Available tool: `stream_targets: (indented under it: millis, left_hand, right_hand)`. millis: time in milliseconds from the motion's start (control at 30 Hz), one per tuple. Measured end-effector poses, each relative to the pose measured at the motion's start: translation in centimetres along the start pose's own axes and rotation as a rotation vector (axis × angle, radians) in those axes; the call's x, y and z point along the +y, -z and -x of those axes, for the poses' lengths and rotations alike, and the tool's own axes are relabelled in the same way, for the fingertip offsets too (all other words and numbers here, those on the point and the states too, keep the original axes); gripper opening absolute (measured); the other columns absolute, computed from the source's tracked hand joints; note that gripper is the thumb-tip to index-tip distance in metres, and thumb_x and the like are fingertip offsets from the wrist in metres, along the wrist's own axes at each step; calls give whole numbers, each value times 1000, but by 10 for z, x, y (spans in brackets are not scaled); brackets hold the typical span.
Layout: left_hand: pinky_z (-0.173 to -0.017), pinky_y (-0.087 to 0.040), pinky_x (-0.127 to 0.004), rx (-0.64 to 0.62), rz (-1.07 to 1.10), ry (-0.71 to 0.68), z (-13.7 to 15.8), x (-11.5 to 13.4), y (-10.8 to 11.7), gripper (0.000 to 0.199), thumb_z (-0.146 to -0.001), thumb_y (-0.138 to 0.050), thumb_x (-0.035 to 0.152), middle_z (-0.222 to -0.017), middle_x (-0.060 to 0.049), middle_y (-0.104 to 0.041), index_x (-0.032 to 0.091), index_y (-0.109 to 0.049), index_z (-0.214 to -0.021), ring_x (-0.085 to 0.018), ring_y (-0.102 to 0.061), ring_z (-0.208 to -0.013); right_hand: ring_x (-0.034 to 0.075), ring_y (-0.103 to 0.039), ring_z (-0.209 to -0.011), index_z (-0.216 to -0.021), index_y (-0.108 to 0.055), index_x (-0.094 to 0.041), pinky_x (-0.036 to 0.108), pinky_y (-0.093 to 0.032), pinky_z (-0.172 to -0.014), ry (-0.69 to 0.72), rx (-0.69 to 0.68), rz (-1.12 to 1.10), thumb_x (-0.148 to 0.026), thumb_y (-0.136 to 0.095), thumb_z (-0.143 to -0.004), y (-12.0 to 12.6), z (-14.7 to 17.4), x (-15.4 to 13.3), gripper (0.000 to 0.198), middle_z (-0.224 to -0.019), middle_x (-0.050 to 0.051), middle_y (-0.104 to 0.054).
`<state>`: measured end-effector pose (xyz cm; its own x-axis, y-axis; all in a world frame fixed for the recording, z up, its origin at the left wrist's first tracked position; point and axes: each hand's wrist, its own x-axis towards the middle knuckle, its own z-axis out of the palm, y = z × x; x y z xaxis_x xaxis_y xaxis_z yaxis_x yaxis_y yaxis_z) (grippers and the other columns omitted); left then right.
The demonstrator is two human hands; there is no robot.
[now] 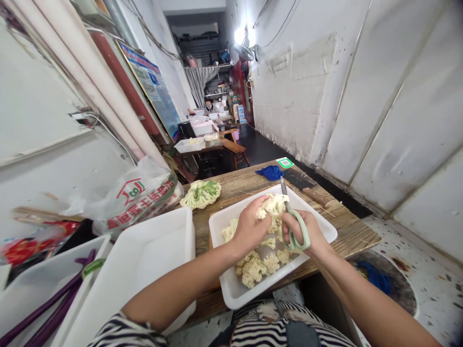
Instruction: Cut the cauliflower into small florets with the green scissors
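Over a white plastic tray [235, 301], my left hand [253, 222] is closed on a piece of cauliflower [274, 204]. My right hand [307, 230] grips scissors [301, 231] with pale green handles, its fingers through the loops. Their blades point away from me, right beside the cauliflower piece. Below my hands, several cut cauliflower florets [253, 271] lie on the tray's floor. A larger cauliflower head [201, 193], its green stalks facing up, rests on the wooden table left of the tray.
A knife with a wooden handle [315, 196] and a blue cloth [269, 172] lie beyond the tray. To the left are a white tray [152, 241], purple stalks [60, 303] in another tray, and a printed plastic bag [141, 197]. A wooden stool [234, 145] stands farther off.
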<state>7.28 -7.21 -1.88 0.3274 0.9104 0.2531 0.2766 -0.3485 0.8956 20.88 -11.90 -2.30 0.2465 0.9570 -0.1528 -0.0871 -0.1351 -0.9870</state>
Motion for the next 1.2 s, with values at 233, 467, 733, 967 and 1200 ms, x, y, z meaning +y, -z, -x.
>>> stream_targets:
  millis: [233, 467, 733, 967, 1200]
  left_hand:
    - [-91, -48, -36, 81, -78, 1, -8, 2, 29, 43, -71, -52, 13, -117, -5, -67, 20, -64, -112, -25, -60, -108]
    - [-83, -49, -36, -313, -425, -220, 5, -37, 27, 35, -62, -62, 16, -95, -7, -71, 22, -71, -95, -27, -64, -89]
    - [-100, -42, -50, -522, -178, -7, 5, -19, 23, 77, -69, -72, 48, -130, -17, -55, 18, -47, -135, -33, -53, -118]
    - [-79, -55, -35, -226, 473, 113, -6, 4, 11, 36, -73, -73, 32, -98, -8, -65, 14, -62, -102, -18, -62, -88]
    - [-92, -52, -35, 102, 6, -584, -4, -13, 27, 22, -82, -59, 9, -115, -10, -63, 20, -61, -101, -20, -60, -110]
  right_hand:
    - [9, -40, -32, -47, -45, -22, 20, -32, -32, -17, -20, -77, -40, -62, -66, 30, -11, -8, 32, -36, -5, -44]
    - [7, -30, -33, -43, -39, -23, 20, -30, -33, -105, -229, -114, -49, -56, -68, 52, -13, -16, 41, -39, -7, -31]
    - [10, -45, -33, -49, -50, -20, 21, -36, -36, 52, -164, -18, -44, -76, -65, 34, 4, -4, 39, -38, -4, -49]
    - [10, -44, -33, -71, -59, -19, 21, -36, -36, 137, -64, 57, -44, -83, -60, 16, 19, -14, 36, -40, -8, -50]
    - [16, -55, -48, -84, -58, -19, 28, -46, -49, 134, -116, -42, -64, -63, -78, 47, 28, -3, 45, -55, 0, -60]
